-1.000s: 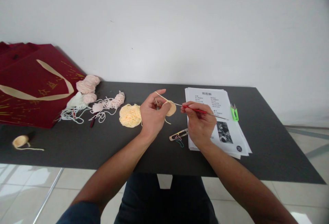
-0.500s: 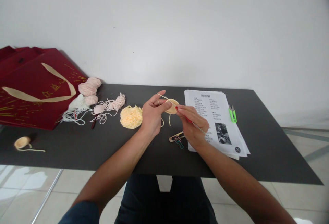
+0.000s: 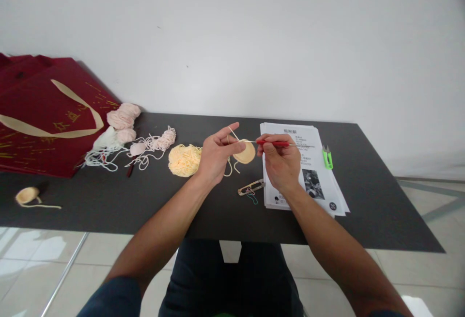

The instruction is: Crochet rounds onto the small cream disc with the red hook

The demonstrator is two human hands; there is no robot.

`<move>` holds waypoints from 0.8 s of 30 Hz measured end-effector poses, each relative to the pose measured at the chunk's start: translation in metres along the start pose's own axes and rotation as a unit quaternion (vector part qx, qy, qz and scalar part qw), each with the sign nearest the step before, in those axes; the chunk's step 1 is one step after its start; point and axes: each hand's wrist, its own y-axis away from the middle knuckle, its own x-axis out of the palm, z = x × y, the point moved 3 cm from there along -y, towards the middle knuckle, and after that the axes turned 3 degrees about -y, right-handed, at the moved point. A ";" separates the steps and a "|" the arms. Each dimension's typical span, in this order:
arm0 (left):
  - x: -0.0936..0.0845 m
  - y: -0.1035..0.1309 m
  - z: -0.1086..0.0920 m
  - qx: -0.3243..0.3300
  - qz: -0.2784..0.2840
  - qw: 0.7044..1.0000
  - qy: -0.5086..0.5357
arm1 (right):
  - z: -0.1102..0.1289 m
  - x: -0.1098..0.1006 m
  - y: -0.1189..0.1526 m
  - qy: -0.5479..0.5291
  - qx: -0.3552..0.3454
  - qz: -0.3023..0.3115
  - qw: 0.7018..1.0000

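My left hand (image 3: 217, 156) pinches a round, pale yellow crochet piece (image 3: 245, 153) at its left edge, and a strand of yarn runs over the raised index finger. In my right hand (image 3: 281, 159) is a red-handled crochet hook (image 3: 272, 143), held level with its metal tip pointing left to the top edge of the piece. Whether the tip sits inside a stitch is too small to tell. A yarn tail hangs below the piece. Just left of my left hand lies a pale yellow ball of yarn (image 3: 184, 160).
Printed sheets (image 3: 319, 205) lie under my right hand, with green thread snips (image 3: 327, 157) on their right edge. Metal snips (image 3: 250, 187) lie nearer me. Pink yarn (image 3: 123, 116), white yarn (image 3: 103, 147) and a dark red bag (image 3: 47, 113) occupy the left, beyond a small crocheted cup (image 3: 27, 195).
My right hand has moved slightly right and turned, bringing the hook from a slant to nearly level. The crochet piece now faces me more openly. The whole view has shifted a little.
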 end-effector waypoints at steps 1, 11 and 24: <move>0.000 0.000 0.000 0.005 0.000 1.000 -0.017 | 0.001 -0.003 -0.003 0.000 -0.011 0.009 1.000; -0.002 0.003 -0.003 0.123 -0.085 0.975 -0.162 | 0.021 0.005 0.006 0.124 -0.125 -0.016 0.984; -0.005 -0.004 0.000 0.101 -0.007 0.993 -0.058 | 0.015 0.001 0.003 -0.029 -0.017 -0.027 0.999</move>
